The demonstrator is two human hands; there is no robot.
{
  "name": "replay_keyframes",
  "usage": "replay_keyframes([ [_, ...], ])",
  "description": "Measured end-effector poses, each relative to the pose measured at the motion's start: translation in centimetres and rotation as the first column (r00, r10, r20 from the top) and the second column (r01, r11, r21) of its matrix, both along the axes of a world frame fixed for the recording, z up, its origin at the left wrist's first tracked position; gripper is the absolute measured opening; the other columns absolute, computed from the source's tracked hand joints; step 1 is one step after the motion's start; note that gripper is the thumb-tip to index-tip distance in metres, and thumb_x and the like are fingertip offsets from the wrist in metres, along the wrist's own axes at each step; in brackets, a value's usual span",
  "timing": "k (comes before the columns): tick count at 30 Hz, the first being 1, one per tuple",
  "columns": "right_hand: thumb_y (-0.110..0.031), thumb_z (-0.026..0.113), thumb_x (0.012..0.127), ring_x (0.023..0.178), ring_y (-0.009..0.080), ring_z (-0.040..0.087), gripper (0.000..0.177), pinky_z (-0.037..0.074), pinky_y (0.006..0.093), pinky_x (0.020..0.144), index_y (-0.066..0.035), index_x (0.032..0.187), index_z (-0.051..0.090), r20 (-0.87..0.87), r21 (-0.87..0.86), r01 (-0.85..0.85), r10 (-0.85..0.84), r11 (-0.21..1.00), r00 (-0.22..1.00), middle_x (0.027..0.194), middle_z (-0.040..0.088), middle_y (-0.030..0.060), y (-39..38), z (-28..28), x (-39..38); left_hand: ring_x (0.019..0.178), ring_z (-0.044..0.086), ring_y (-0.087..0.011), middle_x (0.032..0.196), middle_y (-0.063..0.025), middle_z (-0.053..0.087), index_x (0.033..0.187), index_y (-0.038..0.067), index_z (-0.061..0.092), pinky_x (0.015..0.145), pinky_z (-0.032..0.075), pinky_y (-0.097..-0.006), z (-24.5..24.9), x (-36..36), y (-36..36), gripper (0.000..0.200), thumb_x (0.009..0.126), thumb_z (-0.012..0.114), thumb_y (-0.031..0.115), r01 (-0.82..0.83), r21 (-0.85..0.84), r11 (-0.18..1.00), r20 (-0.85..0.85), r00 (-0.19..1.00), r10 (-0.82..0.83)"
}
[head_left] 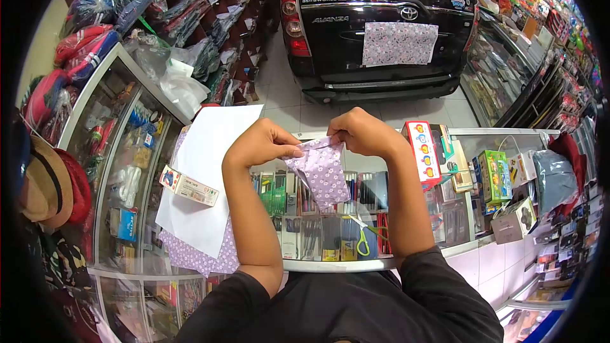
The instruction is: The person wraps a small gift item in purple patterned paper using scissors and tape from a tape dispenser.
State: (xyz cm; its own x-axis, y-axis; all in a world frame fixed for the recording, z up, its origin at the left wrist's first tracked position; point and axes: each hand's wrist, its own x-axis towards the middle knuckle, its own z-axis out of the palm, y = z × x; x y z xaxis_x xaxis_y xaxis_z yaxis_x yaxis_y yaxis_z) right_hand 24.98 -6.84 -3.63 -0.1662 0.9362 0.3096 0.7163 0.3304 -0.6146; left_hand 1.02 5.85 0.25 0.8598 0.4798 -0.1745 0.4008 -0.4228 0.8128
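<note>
A small purple floral paper piece (pixel 323 174), shaped like a pouch, hangs above the glass counter. My left hand (pixel 268 143) pinches its upper left corner between thumb and fingers. At the upper right corner my right hand (pixel 361 132) grips the same pouch. Its top edge is stretched between both hands, and part of my right fingertips is hidden. Below it, a pair of scissors (pixel 364 246) with green and dark handles lies on the glass, blades slightly apart. On the left, a white paper sheet (pixel 213 143) covers more purple floral paper (pixel 194 255).
A small box (pixel 189 188) rests on the white sheet. The glass display counter (pixel 356 265) has pens and stationery inside. Right of my right arm stand a red-edged box (pixel 423 152) and a green box (pixel 495 176). Beyond the counter is a parked black car (pixel 381 0).
</note>
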Motion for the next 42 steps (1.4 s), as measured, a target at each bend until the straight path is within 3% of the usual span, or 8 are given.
replay_keyframes([
  [8, 0.015, 0.06, 0.07, 0.083, 0.0389, 0.073, 0.025, 0.057, 0.04, 0.074, 0.006, 0.092, 0.07, -0.078, 0.103, -0.067, 0.075, 0.992, 0.994, 0.086, 0.073, 0.0223, -0.3, 0.8, -0.2, 0.07, 0.065, -0.0084, 0.081, -0.0081, 0.078, 0.101, -0.002, 0.08, 0.067, 0.054, -0.0256, 0.7, -0.4, -0.6, 0.021, 0.082, 0.083, 0.006, -0.029, 0.002, 1.0, 0.061, 0.998, 0.028],
  [14, 0.014, 0.059, 0.064, 0.08, 0.0414, 0.07, 0.028, 0.056, 0.0418, 0.071, 0.006, 0.088, 0.069, 0.018, 0.147, -0.062, 0.06, 0.987, 0.998, 0.084, 0.071, 0.023, -0.4, 1.1, -0.7, 0.07, 0.067, -0.0089, 0.082, -0.0081, 0.078, 0.103, -0.003, 0.079, 0.067, 0.055, -0.0252, 0.3, -0.7, -0.4, 0.025, 0.08, 0.084, 0.005, -0.028, -0.026, 0.999, 0.079, 0.996, 0.03],
  [17, 0.013, 0.059, 0.065, 0.078, 0.0408, 0.069, 0.026, 0.055, 0.0422, 0.07, 0.005, 0.087, 0.07, 0.036, 0.195, -0.115, 0.11, 0.974, 0.993, 0.083, 0.071, 0.0221, -0.5, 1.5, -1.1, 0.077, 0.071, -0.0144, 0.087, -0.0104, 0.078, 0.103, -0.002, 0.079, 0.073, 0.058, -0.0288, 0.5, -0.8, -0.9, 0.027, 0.08, 0.084, 0.01, 0.092, 0.11, 0.99, 0.173, 0.979, -0.11],
  [20, 0.012, 0.061, 0.066, 0.077, 0.0408, 0.069, 0.024, 0.055, 0.043, 0.07, 0.004, 0.087, 0.071, 0.04, 0.223, -0.157, 0.152, 0.962, 0.988, 0.081, 0.07, 0.0215, -0.7, 1.7, -1.4, 0.078, 0.071, -0.0162, 0.087, -0.0102, 0.077, 0.103, 0.0, 0.079, 0.075, 0.058, -0.0299, 1.0, 0.1, -1.8, 0.025, 0.083, 0.082, 0.015, 0.063, 0.172, 0.983, 0.212, 0.972, -0.1],
  [29, 0.003, 0.069, 0.076, 0.079, 0.0423, 0.068, 0.019, 0.054, 0.0444, 0.072, 0.005, 0.094, 0.074, 0.027, 0.177, -0.128, 0.125, 0.976, 0.992, 0.085, 0.07, 0.0244, -2.3, 3.2, -1.8, 0.064, 0.064, -0.0156, 0.074, -0.012, 0.072, 0.09, -0.004, 0.077, 0.062, 0.051, -0.0304, 0.7, 0.6, -2.1, 0.018, 0.086, 0.077, 0.014, 0.163, 0.294, 0.942, 0.225, 0.946, -0.234],
  [34, -0.007, 0.068, 0.091, 0.072, 0.0342, 0.071, 0.019, 0.054, 0.0384, 0.065, 0.004, 0.105, 0.075, -0.27, -0.004, -0.052, 0.049, 0.999, 0.962, 0.089, 0.074, 0.0223, -3.2, 4.0, -0.7, 0.061, 0.063, -0.0167, 0.072, -0.0116, 0.07, 0.087, -0.004, 0.076, 0.06, 0.049, -0.0313, 1.5, 0.2, -2.7, 0.017, 0.086, 0.076, 0.014, 0.153, 0.33, 0.931, 0.216, 0.948, -0.232],
  [38, -0.013, 0.073, 0.091, 0.073, 0.0307, 0.072, 0.022, 0.054, 0.0373, 0.064, 0.002, 0.107, 0.076, -0.117, 0.103, -0.079, 0.091, 0.992, 0.989, 0.09, 0.075, 0.0211, -3.6, 4.5, -0.9, 0.062, 0.063, -0.0168, 0.073, -0.0117, 0.071, 0.088, -0.003, 0.076, 0.059, 0.049, -0.0311, 1.6, 0.3, -2.9, 0.017, 0.086, 0.076, 0.014, 0.144, 0.341, 0.929, 0.212, 0.951, -0.225],
  [42, -0.016, 0.076, 0.088, 0.068, 0.0302, 0.07, 0.021, 0.053, 0.0375, 0.062, 0.004, 0.096, 0.076, -0.08, -0.013, -0.124, 0.122, 0.992, 0.989, 0.083, 0.074, 0.0205, -2.9, 3.7, -0.4, 0.062, 0.063, -0.0168, 0.075, -0.0124, 0.072, 0.089, -0.004, 0.076, 0.06, 0.049, -0.0312, 1.9, 0.3, -3.1, 0.017, 0.086, 0.076, 0.013, 0.153, 0.328, 0.932, 0.212, 0.95, -0.23],
])
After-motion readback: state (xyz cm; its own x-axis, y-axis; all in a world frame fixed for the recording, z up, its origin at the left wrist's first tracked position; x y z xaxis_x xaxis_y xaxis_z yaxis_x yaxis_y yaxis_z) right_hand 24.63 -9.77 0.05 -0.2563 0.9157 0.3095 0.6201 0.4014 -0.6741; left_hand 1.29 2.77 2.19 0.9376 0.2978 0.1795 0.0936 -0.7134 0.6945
